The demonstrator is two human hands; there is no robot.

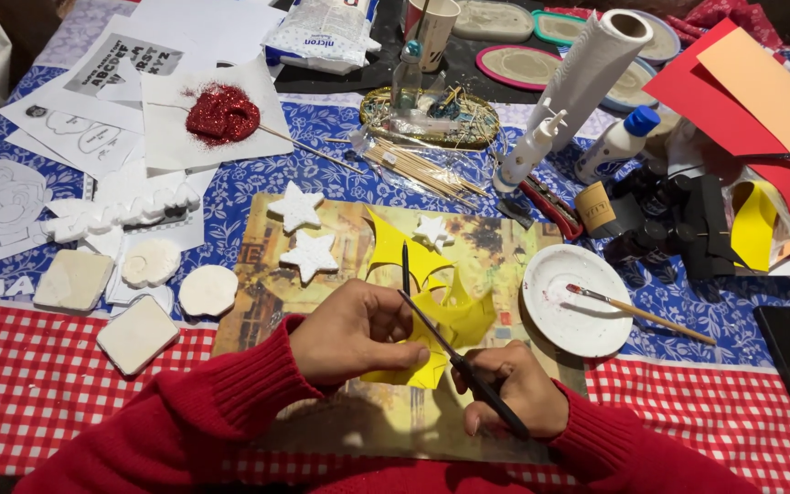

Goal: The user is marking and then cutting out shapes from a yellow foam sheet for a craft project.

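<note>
Cutting yellow foam at a crowded craft table, a person in red sleeves works with both hands close together near the table's front edge. Their left hand [354,331] is closed on the near corner of the yellow foam sheet [432,306], pinching it flat against a printed board [340,247]. Their right hand [514,389] is closed around the scissors [454,352], whose long blades run diagonally up and to the left, with the tip reaching the foam just beside the left hand's fingers. The foam lies directly ahead of both hands and fans away from the person, its points aimed at the far side of the table. The left hand is on the foam; the right hand meets it only through the blades. Two white stars [302,230] sit well to the left on the board, and a white plate [576,300] with a paintbrush [637,313] lies near the right.
</note>
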